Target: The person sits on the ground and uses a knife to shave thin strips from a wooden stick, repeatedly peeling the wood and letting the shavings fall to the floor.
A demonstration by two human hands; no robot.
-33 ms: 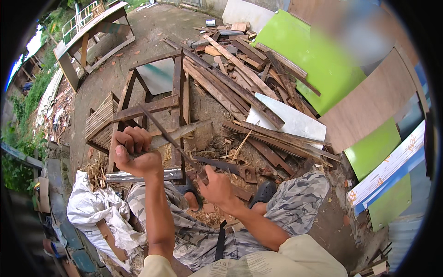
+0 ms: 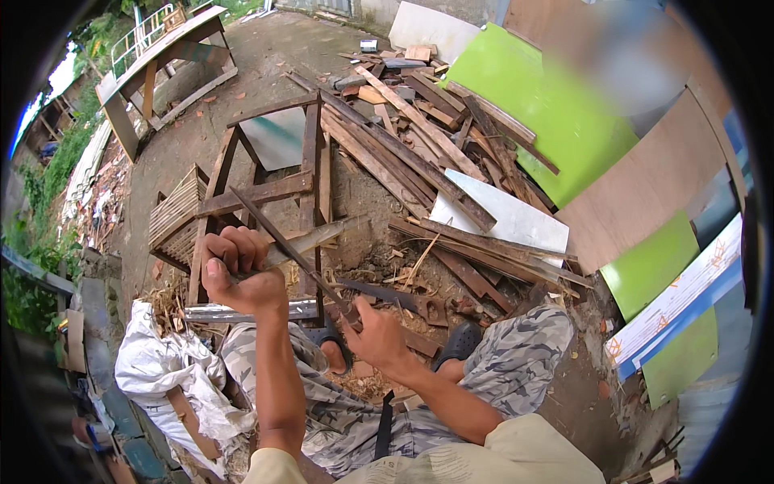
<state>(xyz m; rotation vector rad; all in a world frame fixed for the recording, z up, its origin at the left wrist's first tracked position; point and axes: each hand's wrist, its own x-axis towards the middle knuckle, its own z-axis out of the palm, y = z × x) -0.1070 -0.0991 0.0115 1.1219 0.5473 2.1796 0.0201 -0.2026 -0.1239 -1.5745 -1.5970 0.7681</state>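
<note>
My left hand (image 2: 242,270) is closed around the near end of a pale wooden strip (image 2: 326,232), which points away to the right. My right hand (image 2: 377,335) grips a long, narrow, dark-bladed tool (image 2: 278,239). Its blade slants up and to the left, crossing the strip just beside my left fingers. Whether the blade touches the wood I cannot tell. Behind both hands stands a dark wooden frame (image 2: 266,192) with slatted wood (image 2: 179,214) at its left.
Long planks (image 2: 403,161) and scrap wood lie ahead to the right, near a white board (image 2: 500,214). Green panels (image 2: 532,113) lean on the right. A white sack (image 2: 165,347) sits by my left leg. A table (image 2: 165,52) stands far left.
The tool has shifted slightly left and down, toward me, along with my right hand. My left hand still grips the strip, nearly in the same place.
</note>
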